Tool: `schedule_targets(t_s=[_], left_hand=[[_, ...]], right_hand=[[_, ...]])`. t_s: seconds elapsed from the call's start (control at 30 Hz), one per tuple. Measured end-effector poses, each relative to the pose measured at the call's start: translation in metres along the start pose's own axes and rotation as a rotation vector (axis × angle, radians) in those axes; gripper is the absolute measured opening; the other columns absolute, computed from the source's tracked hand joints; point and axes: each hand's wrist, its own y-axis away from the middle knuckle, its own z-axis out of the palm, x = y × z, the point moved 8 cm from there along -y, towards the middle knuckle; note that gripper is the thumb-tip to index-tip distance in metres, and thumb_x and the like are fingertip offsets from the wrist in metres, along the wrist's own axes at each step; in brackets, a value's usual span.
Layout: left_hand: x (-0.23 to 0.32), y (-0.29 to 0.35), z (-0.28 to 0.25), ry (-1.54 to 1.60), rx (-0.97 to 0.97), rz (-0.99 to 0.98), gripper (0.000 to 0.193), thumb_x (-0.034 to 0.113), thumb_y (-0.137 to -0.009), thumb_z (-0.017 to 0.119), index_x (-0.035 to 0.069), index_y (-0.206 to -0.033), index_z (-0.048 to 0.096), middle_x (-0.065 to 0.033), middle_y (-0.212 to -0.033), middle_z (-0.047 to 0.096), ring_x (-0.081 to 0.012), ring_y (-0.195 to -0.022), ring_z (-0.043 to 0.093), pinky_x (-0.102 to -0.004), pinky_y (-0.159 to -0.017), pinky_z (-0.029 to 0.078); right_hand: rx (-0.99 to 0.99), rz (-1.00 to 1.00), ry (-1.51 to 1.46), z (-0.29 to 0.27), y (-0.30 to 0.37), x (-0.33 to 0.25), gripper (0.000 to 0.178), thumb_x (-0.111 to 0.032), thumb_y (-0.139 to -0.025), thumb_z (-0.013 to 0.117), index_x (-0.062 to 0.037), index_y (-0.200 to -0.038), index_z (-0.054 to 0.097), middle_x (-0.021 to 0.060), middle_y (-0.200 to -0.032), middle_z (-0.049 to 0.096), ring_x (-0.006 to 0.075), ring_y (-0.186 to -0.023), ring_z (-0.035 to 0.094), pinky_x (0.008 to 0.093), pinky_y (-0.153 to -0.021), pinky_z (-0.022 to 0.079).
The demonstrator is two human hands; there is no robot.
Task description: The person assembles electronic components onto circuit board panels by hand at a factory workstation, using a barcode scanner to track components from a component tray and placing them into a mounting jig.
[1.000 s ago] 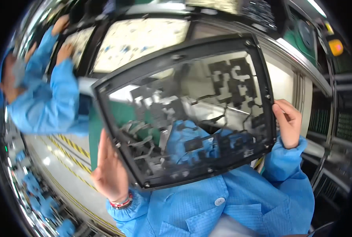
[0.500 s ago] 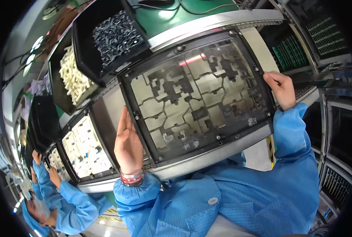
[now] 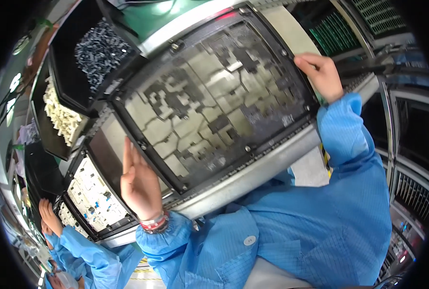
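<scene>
In front of me a large black-framed assembly pallet (image 3: 219,123) lies on a conveyor, its recessed grey plate cut into irregular pockets with dark patches. My left hand (image 3: 142,188) is beside the pallet's left edge, fingers stretched along the frame and the palm turned toward it. A red band circles that wrist. On the opposite side, my right hand (image 3: 323,77) has its fingers bent, with the tips at the upper part of the right frame edge. How firmly they grip it is hard to see.
Black bins at the upper left hold small dark pieces (image 3: 101,50) and cream-coloured pieces (image 3: 60,113). Farther left is another pallet (image 3: 94,195) with white parts, near a co-worker's hand (image 3: 51,216). A metal conveyor rail (image 3: 253,166) runs along my side; green boards (image 3: 335,33) stand at upper right.
The whole view has shifted and tilted, so the pallet and bins appear farther left. Both my hands stay at the pallet's sides in much the same poses.
</scene>
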Motion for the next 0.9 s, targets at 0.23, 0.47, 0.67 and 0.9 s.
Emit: schedule_targets(t_s=[0.23,0.47,0.67,0.9], left_hand=[[-0.009,0.0,-0.007,0.034,-0.015,-0.047,0.074,0.026,-0.079,0.046,-0.011,-0.137,0.019,-0.0187,-0.147,0.018,-0.0258,-0.137,0.013,-0.0335,-0.111,0.006],[-0.024,-0.004,-0.001,0.03,-0.043,-0.075,0.063,0.02,-0.083,0.045,-0.008,-0.137,0.026,-0.0159,-0.143,0.027,-0.0219,-0.13,0.026,-0.0307,-0.107,0.016],[-0.011,-0.006,-0.024,-0.212,0.021,-0.017,0.057,0.023,-0.086,0.044,-0.003,-0.135,0.032,-0.0112,-0.139,0.033,-0.0211,-0.13,0.024,-0.0329,-0.109,0.013],[-0.025,0.003,-0.011,-0.127,-0.065,-0.096,0.056,0.019,-0.084,0.045,-0.003,-0.134,0.032,-0.0182,-0.136,0.035,-0.0228,-0.127,0.031,-0.0341,-0.108,0.017]], right_hand=[[-0.051,0.005,-0.051,0.007,-0.002,0.008,0.025,-0.018,-0.086,0.062,0.0043,-0.097,0.064,0.0074,-0.09,0.066,0.011,-0.084,0.057,0.0243,-0.076,0.045],[-0.076,0.064,-0.024,0.007,0.008,0.021,0.028,-0.022,-0.087,0.061,0.0011,-0.103,0.063,0.0085,-0.091,0.066,0.0116,-0.085,0.058,0.0254,-0.078,0.046],[0.035,-0.224,0.226,0.015,0.02,0.0,0.031,-0.026,-0.087,0.057,-0.0012,-0.106,0.062,0.0152,-0.097,0.064,0.0277,-0.088,0.061,0.0348,-0.081,0.047],[1.132,0.05,-0.472,-0.122,0.17,0.129,0.042,-0.03,-0.094,0.039,-0.0018,-0.085,0.069,0.0073,-0.074,0.063,0.0146,-0.074,0.057,0.0296,-0.071,0.044]])
